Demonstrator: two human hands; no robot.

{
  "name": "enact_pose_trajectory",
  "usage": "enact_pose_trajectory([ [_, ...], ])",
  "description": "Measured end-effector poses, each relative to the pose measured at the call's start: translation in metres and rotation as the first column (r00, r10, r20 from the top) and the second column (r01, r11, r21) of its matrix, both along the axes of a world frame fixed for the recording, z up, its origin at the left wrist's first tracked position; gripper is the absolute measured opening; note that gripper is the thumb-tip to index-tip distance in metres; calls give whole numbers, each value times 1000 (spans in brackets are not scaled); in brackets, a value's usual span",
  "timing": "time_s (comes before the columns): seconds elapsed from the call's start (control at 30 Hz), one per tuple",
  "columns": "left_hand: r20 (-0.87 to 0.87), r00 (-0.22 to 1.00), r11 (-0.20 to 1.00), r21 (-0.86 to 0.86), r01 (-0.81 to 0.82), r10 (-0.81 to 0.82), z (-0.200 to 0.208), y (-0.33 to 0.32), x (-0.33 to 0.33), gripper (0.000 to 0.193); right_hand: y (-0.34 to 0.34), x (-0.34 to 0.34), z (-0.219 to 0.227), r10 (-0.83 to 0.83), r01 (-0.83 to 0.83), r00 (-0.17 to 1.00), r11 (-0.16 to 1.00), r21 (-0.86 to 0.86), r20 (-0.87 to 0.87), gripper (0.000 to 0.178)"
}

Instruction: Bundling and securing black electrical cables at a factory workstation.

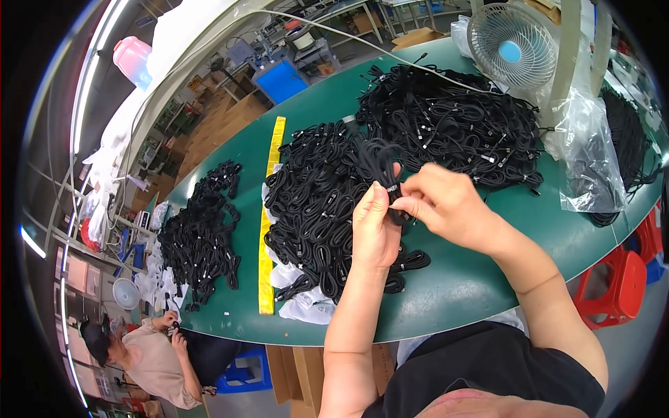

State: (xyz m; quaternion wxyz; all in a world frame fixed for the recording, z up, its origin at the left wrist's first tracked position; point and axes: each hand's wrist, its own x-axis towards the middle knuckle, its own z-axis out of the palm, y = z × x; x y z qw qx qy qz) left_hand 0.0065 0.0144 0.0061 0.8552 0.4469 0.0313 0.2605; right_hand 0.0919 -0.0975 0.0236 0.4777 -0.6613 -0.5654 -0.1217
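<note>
My left hand (376, 226) is closed around a coiled black cable (392, 189), held upright above the green table. A small pale mark or plug end shows on the coil. A tuft of thin dark strands (380, 155) fans out above that hand; whether these are loose ties or part of the cable, I cannot tell. My right hand (449, 205) pinches at the coil from the right, thumb and forefinger touching it close to my left thumb. Beneath and left of my hands lies a heap of coiled black cables (313, 188) with metal plugs.
A larger cable heap (446, 125) lies farther back, beside a fan (512, 52) and a clear plastic bag (589, 160). A yellow strip (267, 237) separates another cable pile (202, 240) at left. At lower left sits a co-worker (150, 355). Red stools (613, 289) stand at right.
</note>
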Motion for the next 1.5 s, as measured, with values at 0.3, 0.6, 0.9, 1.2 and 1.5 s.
enact_pose_trajectory([
  [0.3,-38,923,922,-78,380,-384,-1,-9,-5,40,4,32,2,201,-46,900,926,374,-388,38],
  [0.6,-128,971,961,163,224,-204,-7,-16,-3,30,13,37,-4,112,39,927,921,388,-358,19],
  [0.9,-165,945,936,169,309,-282,-5,-9,-7,34,2,28,2,7,113,919,954,279,-395,20],
  [1.2,-123,926,933,-4,359,-357,3,5,-9,35,13,29,-8,17,79,979,888,452,-203,20],
  [1.5,234,951,979,22,204,-203,-23,-16,6,53,13,28,-7,-61,220,958,781,585,-280,16],
])
